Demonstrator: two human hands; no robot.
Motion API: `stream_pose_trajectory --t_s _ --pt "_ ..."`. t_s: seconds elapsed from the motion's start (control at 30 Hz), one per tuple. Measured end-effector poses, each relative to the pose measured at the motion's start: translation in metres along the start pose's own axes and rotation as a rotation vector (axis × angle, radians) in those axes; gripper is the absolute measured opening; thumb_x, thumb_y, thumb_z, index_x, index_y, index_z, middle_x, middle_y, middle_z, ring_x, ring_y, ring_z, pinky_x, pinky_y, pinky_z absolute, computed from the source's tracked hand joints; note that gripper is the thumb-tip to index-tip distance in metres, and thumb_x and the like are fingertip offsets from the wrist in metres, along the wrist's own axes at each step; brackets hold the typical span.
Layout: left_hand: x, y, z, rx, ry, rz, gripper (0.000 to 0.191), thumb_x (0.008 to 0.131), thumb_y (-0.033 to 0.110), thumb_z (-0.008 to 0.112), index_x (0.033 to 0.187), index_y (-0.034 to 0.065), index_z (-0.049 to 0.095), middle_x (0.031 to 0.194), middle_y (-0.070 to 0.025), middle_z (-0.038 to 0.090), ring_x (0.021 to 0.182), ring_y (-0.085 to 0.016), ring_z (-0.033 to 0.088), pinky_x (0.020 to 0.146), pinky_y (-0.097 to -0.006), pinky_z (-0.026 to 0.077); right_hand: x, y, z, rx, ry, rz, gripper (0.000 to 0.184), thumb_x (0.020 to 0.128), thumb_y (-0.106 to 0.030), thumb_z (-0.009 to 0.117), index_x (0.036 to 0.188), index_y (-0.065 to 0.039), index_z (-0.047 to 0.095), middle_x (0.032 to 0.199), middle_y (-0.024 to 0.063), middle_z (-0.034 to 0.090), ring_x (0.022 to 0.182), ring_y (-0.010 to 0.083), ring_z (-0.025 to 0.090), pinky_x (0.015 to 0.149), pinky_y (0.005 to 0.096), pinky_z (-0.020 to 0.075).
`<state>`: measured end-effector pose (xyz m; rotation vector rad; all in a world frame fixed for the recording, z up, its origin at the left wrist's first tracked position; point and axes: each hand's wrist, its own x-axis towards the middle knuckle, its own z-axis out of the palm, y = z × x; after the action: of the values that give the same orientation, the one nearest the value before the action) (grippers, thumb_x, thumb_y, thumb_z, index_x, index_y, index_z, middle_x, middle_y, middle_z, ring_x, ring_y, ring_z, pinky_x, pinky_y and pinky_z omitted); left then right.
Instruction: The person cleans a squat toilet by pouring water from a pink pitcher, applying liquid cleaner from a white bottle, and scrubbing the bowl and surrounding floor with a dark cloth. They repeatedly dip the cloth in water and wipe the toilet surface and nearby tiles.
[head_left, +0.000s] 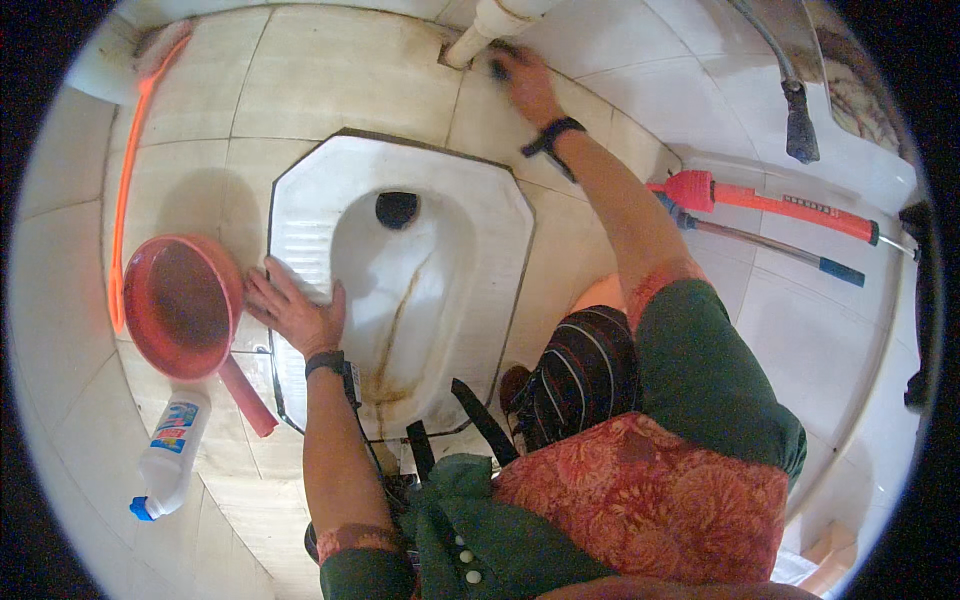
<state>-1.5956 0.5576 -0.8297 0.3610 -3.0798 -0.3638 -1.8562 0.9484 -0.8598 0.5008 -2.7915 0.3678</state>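
A white ceramic squat toilet (495, 225) is set in the tiled floor before me, with a brown stain running along its bowl. My left hand (304, 311) is spread over its left ribbed edge, fingertips by the red plastic dipper (180, 251). Nothing is in that hand. At the far wall, my right hand (531, 86) is low on the floor beside a cream pipe (466, 46). Its fingers are around a small dark thing (498, 69), blurred and partly hidden, perhaps a scouring pad.
A white bottle with a blue cap (169, 457) is at the lower left. An orange long-handled brush (129, 180) leans along the left side. To the right are a red-handled tool (787, 210) and a metal rod with a blue grip (772, 244). A hose end (800, 120) hangs above.
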Motion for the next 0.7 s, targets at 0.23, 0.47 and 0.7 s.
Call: stream_pose_trajectory --t_s 0.23,0.47,0.7 --pt "0.0 0.002 0.001 0.004 -0.014 -0.008 0.112 0.058 0.047 0.074 0.145 0.0073 0.016 0.148 -0.0236 0.014 0.138 -0.042 0.008 0.11 -0.0587 0.008 -0.037 0.032 -0.048 -0.182 -0.239 0.265 0.033 0.082 -0.014 0.056 0.114 -0.01 0.059 0.11 0.0193 0.059 0.101 0.0394 0.053 0.092 0.0457 0.0432" --pt "-0.001 0.001 0.001 0.002 -0.025 -0.008 0.113 0.058 0.048 0.074 0.145 0.0071 0.015 0.148 -0.0232 0.014 0.138 -0.041 0.007 0.11 -0.0586 0.007 -0.015 -0.036 -0.01 -0.059 -0.072 0.177 0.03 0.081 -0.007 0.053 0.111 -0.006 0.058 0.1 0.0212 0.059 0.092 0.0392 0.055 0.079 0.0467 0.0459" --pt "0.0 0.003 0.001 0.0 0.017 0.002 0.112 0.058 0.047 0.074 0.145 0.0078 0.016 0.148 -0.0228 0.013 0.138 -0.042 0.01 0.11 -0.0599 0.008 -0.095 0.007 -0.058 -0.017 -0.15 0.112 0.046 0.075 0.002 0.054 0.119 -0.009 0.056 0.101 0.0215 0.058 0.096 0.0382 0.055 0.082 0.0434 0.0457"
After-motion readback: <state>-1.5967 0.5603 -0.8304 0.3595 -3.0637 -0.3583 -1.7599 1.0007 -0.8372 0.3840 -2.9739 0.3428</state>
